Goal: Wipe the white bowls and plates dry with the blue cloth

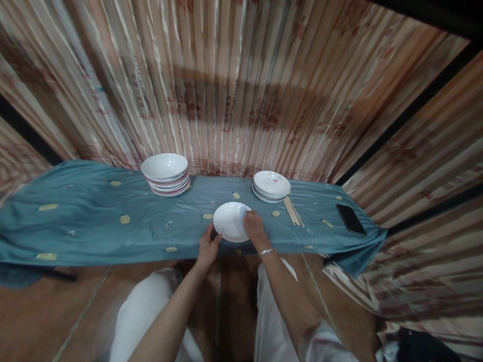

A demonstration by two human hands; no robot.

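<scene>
A white plate (229, 222) is tilted up over the front edge of the cloth-covered table. My left hand (209, 246) grips its lower left rim, with the thumb at the front. My right hand (254, 225), a bracelet on its wrist, is closed against the right part of the plate's face. Something pale bluish shows by its fingertips, too small to name. Behind the plate to the right stands a stack of plates (271, 183), the top one with a small floral pattern. To the left rear is a stack of white bowls (166, 173) with red bands.
Several wooden chopsticks (293, 211) lie beside the plate stack. A black phone (350, 219) rests near the table's right end. The narrow table carries a blue-green cloth (94, 216). A pleated curtain (226, 90) hangs behind, and dark frame bars (407, 113) slant at both sides.
</scene>
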